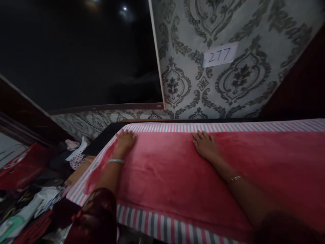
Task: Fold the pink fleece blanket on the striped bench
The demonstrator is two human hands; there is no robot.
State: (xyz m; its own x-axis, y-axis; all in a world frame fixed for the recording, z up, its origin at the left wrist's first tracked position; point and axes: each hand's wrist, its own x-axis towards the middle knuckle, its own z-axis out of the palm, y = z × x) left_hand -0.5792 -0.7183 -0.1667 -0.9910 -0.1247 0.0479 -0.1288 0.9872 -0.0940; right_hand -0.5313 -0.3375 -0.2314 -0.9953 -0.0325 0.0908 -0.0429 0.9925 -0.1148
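Observation:
A pink plush blanket [162,169] with a striped border lies spread over a dark table. My left hand [126,139] rests palm down on its far left corner, fingers stretched to the striped edge. Farther right, my right hand [204,144] lies flat on the plush near the far border, fingers spread. Neither hand grips anything; both touch the blanket's surface. A striped strip [162,225] runs along the near edge, and the left edge carries a similar band with a small pale label [95,165].
Behind the table stands a patterned wall with a large dark television screen [83,54] and a paper marked 277 [220,55]. At the left lie heaped clothes [43,200] and a red bag [24,166]. The dark tabletop [101,144] shows past the blanket's left corner.

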